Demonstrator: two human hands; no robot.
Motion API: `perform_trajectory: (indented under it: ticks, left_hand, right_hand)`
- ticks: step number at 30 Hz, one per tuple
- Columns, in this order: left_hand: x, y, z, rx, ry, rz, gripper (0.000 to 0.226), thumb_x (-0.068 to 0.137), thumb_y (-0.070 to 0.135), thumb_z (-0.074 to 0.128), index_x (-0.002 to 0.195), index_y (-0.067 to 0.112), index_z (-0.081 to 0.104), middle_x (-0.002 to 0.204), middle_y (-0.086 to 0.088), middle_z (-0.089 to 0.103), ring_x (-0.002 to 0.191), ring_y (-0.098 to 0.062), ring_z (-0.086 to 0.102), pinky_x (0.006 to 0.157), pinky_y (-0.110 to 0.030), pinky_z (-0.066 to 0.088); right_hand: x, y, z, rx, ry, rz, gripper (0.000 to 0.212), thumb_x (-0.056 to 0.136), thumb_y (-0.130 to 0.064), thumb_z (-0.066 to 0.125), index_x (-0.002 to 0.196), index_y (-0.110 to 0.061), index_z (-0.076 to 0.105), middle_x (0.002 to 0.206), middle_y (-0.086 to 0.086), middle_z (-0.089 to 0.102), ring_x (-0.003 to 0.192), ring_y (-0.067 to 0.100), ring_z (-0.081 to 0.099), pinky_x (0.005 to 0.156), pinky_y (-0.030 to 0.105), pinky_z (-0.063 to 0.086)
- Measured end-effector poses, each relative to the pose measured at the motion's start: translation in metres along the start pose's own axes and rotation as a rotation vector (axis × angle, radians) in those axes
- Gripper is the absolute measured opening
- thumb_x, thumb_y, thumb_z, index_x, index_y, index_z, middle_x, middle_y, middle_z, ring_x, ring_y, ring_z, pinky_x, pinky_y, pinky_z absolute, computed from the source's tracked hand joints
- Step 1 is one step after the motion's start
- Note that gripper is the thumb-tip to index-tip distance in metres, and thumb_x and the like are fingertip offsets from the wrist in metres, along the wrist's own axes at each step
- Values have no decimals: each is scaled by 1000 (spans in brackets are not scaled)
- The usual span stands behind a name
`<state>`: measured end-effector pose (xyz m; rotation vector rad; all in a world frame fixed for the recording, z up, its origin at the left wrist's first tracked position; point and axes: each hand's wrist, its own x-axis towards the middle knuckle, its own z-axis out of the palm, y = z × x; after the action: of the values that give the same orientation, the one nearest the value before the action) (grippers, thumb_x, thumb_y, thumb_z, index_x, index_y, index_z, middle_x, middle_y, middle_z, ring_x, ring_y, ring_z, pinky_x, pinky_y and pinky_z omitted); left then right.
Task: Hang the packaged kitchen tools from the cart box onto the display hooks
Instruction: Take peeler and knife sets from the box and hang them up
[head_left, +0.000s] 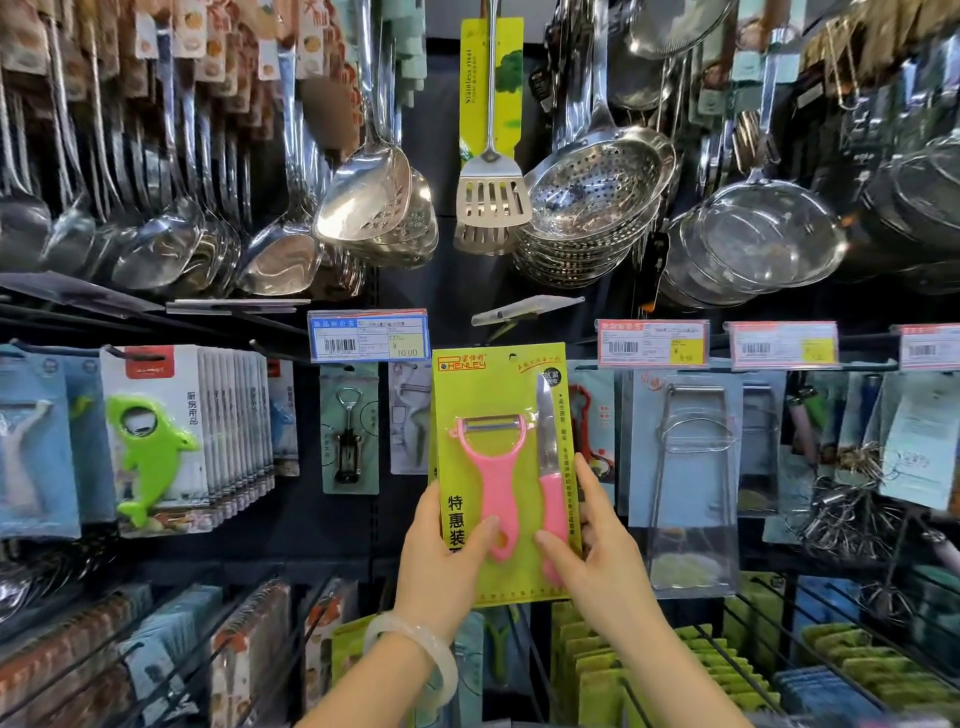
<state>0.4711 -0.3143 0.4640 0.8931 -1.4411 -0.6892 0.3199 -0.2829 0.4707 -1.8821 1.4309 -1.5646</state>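
both hands hold one green card pack (496, 395) upright in front of the display wall, at the middle of the view. the left hand (441, 551) grips the pack's lower left edge, thumb curled over the front beside a pink peeler (491, 467) sealed on the card. the right hand (597, 545) pinches the lower right edge, thumb on the front by the handle of a pink knife (550, 478), fingers behind the card. a pale bangle (415, 654) sits on the left wrist. the pack's top, with its hang hole, is just below a clear plastic tag holder (524, 307); whether the hole is on a hook, i cannot tell. left of the top is a blue price tag (369, 335) reading 10.00. further left hang white packs with a green dolphin opener (148, 447). right of the pack hang blue cards with a wire tool (691, 431). above, on the far wall, hang steel ladles (280, 249), a slotted turner (493, 195) and perforated skimmers (597, 176)
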Motion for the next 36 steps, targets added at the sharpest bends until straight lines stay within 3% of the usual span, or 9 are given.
perform_trajectory:
  ticks: [5, 9, 11, 13, 18, 20, 26, 30, 36]
  left_hand:
    - [-2, -2, 1, -29, 29, -25, 46, 84, 16, 68, 127, 23, 52, 114, 3, 66, 107, -14, 61, 95, -44, 49]
    - [-2, 0, 1, 8, 27, -23, 50, 85, 16, 66, 131, 26, 48, 123, 7, 62, 113, -10, 57, 100, -39, 45]
    - [-1, 3, 2, 59, 44, -28, 65, 87, 19, 65, 142, 29, 32, 134, 13, 47, 123, -7, 45, 105, -33, 37]
    - [-1, 1, 2, 174, 81, -23, 81, 86, 25, 66, 149, 30, 14, 139, 6, 44, 127, -16, 44, 106, -39, 37]
    - [0, -7, 1, 392, -43, -32, 84, 85, 26, 67, 148, 33, 11, 125, -1, 43, 81, 13, 40, 66, -16, 35]
    - [6, -10, -1, 454, -75, -56, 86, 87, 26, 66, 148, 33, 6, 121, -3, 42, 76, 13, 38, 64, -18, 34]
    - [21, -10, -7, 546, -106, -105, 93, 82, 24, 68, 150, 30, 5, 122, -8, 48, 90, -6, 49, 86, -33, 47]
    - [-2, -13, -9, 889, -134, -193, 97, 88, 42, 59, 149, 18, -13, 149, -11, 22, 135, -26, 31, 107, -36, 33]
    - [-40, -10, 7, 1145, -455, -149, 80, 94, 44, 48, 151, 18, -2, 158, -8, -8, 146, -29, -2, 119, -43, 8]
  right_hand:
    - [4, 3, 3, -7, -29, 54, 85, 89, -17, 64, 132, -59, 5, 148, -10, 36, 133, 10, 40, 108, 43, 40]
    - [5, 3, 4, 4, -38, 64, 84, 89, -15, 63, 144, -46, 7, 152, -8, 30, 132, 10, 40, 104, 28, 39]
    - [7, 0, 6, -2, -46, 60, 83, 89, -15, 63, 147, -39, 8, 149, -14, 26, 111, 0, 52, 89, 11, 47]
    - [8, 1, 9, -66, -18, 34, 83, 89, -17, 63, 148, -36, 8, 148, -17, 25, 119, 2, 47, 99, 16, 43]
    - [9, 16, 20, -240, 66, -21, 79, 92, -22, 57, 149, -33, 4, 137, 0, 44, 115, 11, 49, 94, 25, 42]
    - [16, 22, 24, -255, 45, -2, 82, 92, -22, 57, 148, -37, -2, 134, 2, 47, 114, 15, 52, 93, 29, 44]
    - [35, 28, 32, -260, -46, 64, 88, 93, -17, 55, 149, -33, -10, 132, 5, 45, 94, 7, 47, 87, 23, 42]
    - [15, 39, 39, -403, -28, 125, 86, 95, -23, 54, 150, -26, -11, 140, 8, 29, 123, 20, 40, 101, 28, 35]
    - [-31, 45, 32, -832, -195, 199, 70, 96, -28, 48, 152, -24, 6, 155, 7, 12, 143, 26, 13, 116, 33, 16]
